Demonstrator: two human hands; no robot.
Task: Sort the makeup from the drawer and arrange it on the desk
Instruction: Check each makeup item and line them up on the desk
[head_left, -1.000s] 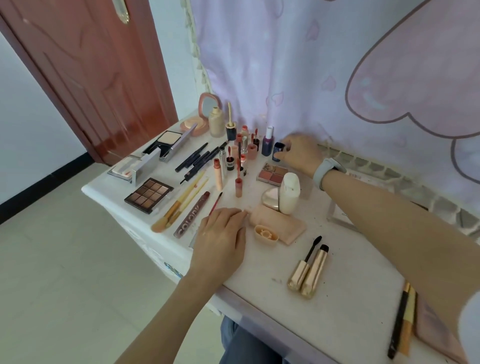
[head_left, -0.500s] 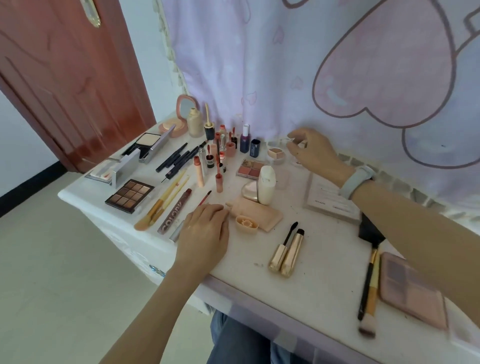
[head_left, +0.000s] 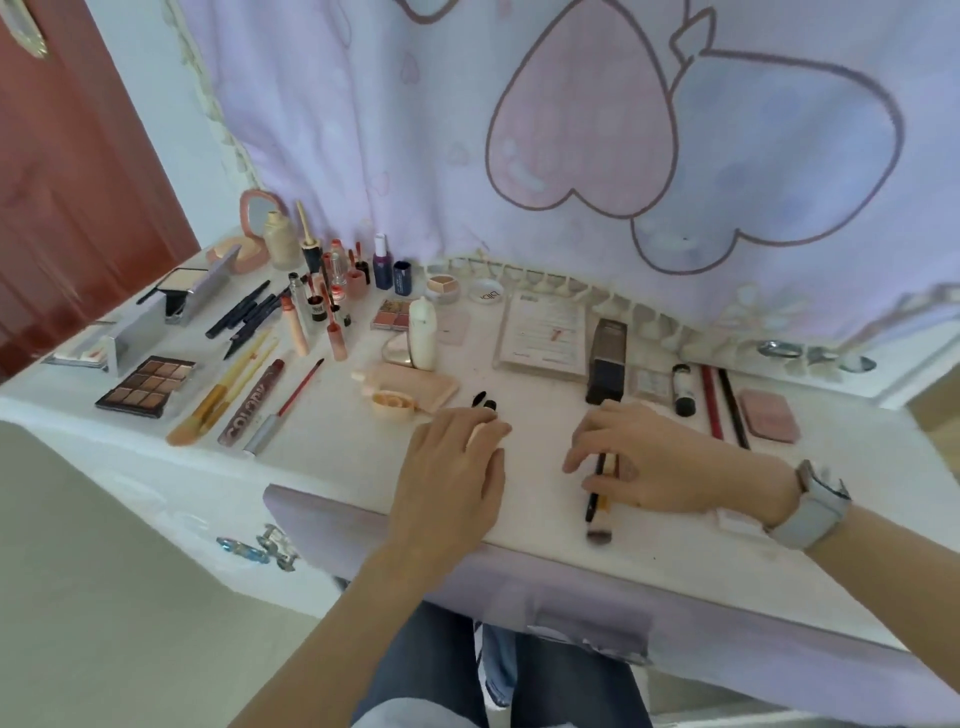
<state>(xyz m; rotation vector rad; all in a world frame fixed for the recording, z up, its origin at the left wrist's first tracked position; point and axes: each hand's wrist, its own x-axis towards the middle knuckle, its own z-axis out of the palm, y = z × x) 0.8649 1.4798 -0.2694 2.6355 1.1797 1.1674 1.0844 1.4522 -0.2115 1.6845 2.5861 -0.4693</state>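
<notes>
The tabletop (head_left: 332, 457) carries makeup spread in rows, most of it left of and behind the brushes (head_left: 597, 499). Those two brushes lie near the front edge, long axis running front to back, bristles toward the person. The right hand (head_left: 670, 467) rests over them, fingers curled onto the handles — plainly the nearer hand. Left of the brushes, the left hand (head_left: 457, 467) covers the gold mascara tubes (head_left: 483, 415); its grip I cannot tell

Gold tubes (head_left: 480, 434) under left hand (head_left: 452, 470)
</notes>
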